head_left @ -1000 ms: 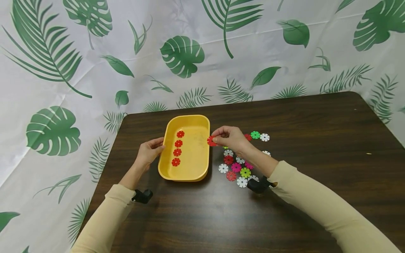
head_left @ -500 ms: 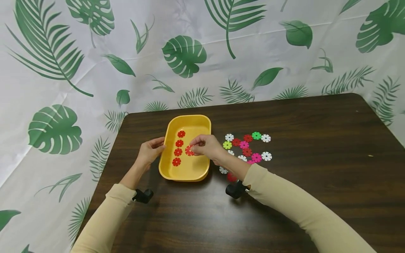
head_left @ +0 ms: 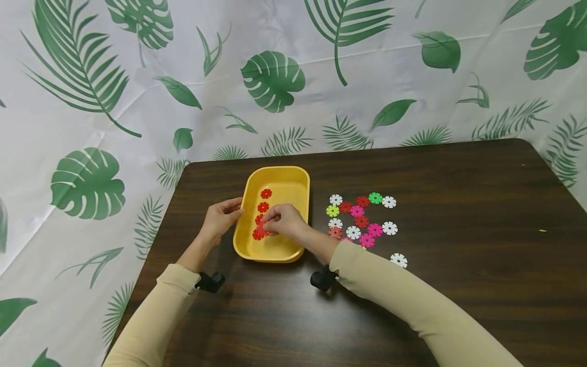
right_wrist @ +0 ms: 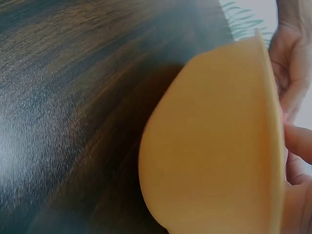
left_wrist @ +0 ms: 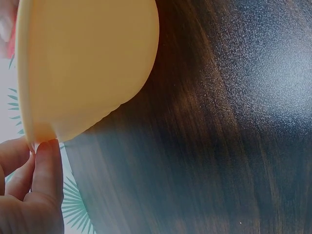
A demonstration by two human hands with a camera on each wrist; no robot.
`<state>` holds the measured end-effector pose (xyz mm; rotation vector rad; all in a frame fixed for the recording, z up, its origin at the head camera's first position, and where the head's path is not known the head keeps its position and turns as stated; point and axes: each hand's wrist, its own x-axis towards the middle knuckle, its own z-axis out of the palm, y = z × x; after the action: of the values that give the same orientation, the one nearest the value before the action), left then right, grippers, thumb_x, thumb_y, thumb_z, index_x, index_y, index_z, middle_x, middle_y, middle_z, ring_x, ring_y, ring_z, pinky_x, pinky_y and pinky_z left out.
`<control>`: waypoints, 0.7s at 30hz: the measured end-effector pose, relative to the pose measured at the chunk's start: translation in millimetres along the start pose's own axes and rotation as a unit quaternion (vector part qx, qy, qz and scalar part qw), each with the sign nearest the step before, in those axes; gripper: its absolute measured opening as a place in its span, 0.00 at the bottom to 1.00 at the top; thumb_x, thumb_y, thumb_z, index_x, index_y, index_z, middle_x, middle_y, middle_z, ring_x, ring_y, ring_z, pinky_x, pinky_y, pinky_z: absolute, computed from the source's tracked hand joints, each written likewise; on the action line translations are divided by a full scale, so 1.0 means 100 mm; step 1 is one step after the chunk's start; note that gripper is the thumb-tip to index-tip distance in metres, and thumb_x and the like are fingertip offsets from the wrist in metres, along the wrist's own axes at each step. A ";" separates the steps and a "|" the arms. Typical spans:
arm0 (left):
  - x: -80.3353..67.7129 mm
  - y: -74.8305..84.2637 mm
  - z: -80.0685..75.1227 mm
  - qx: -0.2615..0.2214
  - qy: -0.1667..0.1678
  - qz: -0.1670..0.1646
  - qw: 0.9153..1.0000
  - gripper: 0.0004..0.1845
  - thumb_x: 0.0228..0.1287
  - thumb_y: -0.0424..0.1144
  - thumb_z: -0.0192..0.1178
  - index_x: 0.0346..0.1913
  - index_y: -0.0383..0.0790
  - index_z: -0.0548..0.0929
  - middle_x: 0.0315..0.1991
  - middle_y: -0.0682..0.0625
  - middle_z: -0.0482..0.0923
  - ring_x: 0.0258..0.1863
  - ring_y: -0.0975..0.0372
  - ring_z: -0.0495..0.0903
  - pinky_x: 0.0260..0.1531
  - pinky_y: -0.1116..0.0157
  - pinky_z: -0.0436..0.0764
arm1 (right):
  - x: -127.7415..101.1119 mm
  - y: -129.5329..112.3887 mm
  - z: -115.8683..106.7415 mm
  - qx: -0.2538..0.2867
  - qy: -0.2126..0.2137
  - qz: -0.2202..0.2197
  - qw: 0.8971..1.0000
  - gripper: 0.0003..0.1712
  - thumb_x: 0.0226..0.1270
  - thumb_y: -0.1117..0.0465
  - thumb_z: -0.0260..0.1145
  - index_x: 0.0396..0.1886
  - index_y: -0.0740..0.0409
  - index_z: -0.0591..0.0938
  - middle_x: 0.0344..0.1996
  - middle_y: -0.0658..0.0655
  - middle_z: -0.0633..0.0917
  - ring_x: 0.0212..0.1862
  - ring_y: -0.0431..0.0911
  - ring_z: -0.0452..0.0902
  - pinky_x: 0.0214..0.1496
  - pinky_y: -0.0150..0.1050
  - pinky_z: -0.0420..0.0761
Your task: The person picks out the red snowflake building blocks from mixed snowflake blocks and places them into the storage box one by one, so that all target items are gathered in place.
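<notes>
A yellow plastic tray (head_left: 290,191) stands at the left of the table, with several red notched discs (head_left: 266,193) in a column along its left side. My left hand (head_left: 218,221) grips the tray's left rim; in the left wrist view its fingers (left_wrist: 48,165) pinch the edge. Over the lower part of that column my right hand (head_left: 286,220) pinches another red notched disc (head_left: 264,229), which overlaps the lower discs in the head view. In the right wrist view the tray wall (right_wrist: 214,146) hides most of this hand's work.
Right of the tray lies a loose group of notched discs, with pink (head_left: 367,240), white (head_left: 389,202), yellow-green (head_left: 332,210), green (head_left: 375,198) and red (head_left: 361,221) ones. A leaf-patterned cloth (head_left: 321,102) hangs behind the dark wooden table (head_left: 458,204).
My right hand has carried the red disc from the tray's right rim leftward and down to the column of red discs. My left hand has kept its hold on the rim.
</notes>
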<state>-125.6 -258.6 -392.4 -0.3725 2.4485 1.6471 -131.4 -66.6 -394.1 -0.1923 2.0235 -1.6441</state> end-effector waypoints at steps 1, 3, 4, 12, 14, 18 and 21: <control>0.00 0.00 0.00 0.000 -0.001 0.001 1.000 0.22 0.67 0.30 0.54 0.63 0.32 0.71 0.55 0.35 0.73 0.49 0.54 0.76 0.51 0.64 0.79 | 0.01 0.01 0.02 -0.007 -0.001 0.001 1.000 0.05 0.58 0.72 0.67 0.34 0.68 0.82 0.24 0.56 0.82 0.23 0.41 0.77 0.36 0.37 0.85; -0.01 0.00 0.00 0.001 -0.001 0.003 1.000 0.22 0.67 0.30 0.54 0.63 0.32 0.71 0.55 0.35 0.73 0.48 0.55 0.76 0.49 0.65 0.80 | 0.04 0.03 0.06 -0.020 -0.003 0.006 1.000 0.04 0.57 0.72 0.67 0.34 0.68 0.82 0.24 0.56 0.82 0.23 0.41 0.76 0.35 0.36 0.85; -0.01 0.00 0.00 0.002 -0.002 0.003 1.000 0.22 0.67 0.30 0.54 0.63 0.32 0.71 0.55 0.35 0.73 0.48 0.56 0.76 0.49 0.66 0.80 | 0.04 0.03 0.08 -0.026 -0.004 0.011 1.000 0.04 0.57 0.72 0.67 0.33 0.68 0.82 0.24 0.56 0.82 0.23 0.41 0.76 0.34 0.35 0.84; -0.01 0.01 -0.01 -0.001 -0.001 0.004 1.000 0.22 0.67 0.31 0.54 0.63 0.31 0.71 0.55 0.34 0.73 0.49 0.55 0.76 0.49 0.67 0.80 | 0.07 0.08 0.19 -0.071 -0.022 0.031 0.997 0.02 0.55 0.74 0.67 0.29 0.66 0.82 0.26 0.56 0.82 0.24 0.42 0.77 0.31 0.31 0.83; -0.01 0.00 -0.01 0.000 -0.001 0.004 1.000 0.22 0.67 0.31 0.54 0.63 0.31 0.71 0.55 0.34 0.73 0.49 0.56 0.76 0.48 0.68 0.80 | 0.07 0.09 0.22 -0.081 -0.024 0.037 0.996 0.03 0.55 0.74 0.67 0.30 0.67 0.83 0.27 0.56 0.81 0.23 0.41 0.75 0.30 0.32 0.83; -0.01 0.00 -0.01 -0.004 -0.002 0.003 1.000 0.22 0.67 0.31 0.54 0.63 0.31 0.71 0.55 0.35 0.73 0.48 0.57 0.76 0.45 0.71 0.81 | 0.08 0.11 0.26 -0.091 -0.030 0.044 0.994 0.03 0.56 0.76 0.65 0.30 0.69 0.83 0.25 0.55 0.80 0.22 0.40 0.75 0.27 0.31 0.82; -0.02 0.01 -0.01 -0.006 -0.004 0.006 1.000 0.22 0.67 0.31 0.54 0.63 0.31 0.71 0.55 0.34 0.72 0.49 0.56 0.76 0.45 0.72 0.80 | 0.09 0.11 0.28 -0.091 -0.030 0.051 0.994 0.03 0.56 0.75 0.66 0.31 0.69 0.84 0.24 0.54 0.79 0.22 0.41 0.74 0.27 0.32 0.83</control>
<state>-124.5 -258.7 -390.8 -0.3523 2.4402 1.6660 -123.9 -91.8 -410.7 -0.1964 2.1021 -1.3755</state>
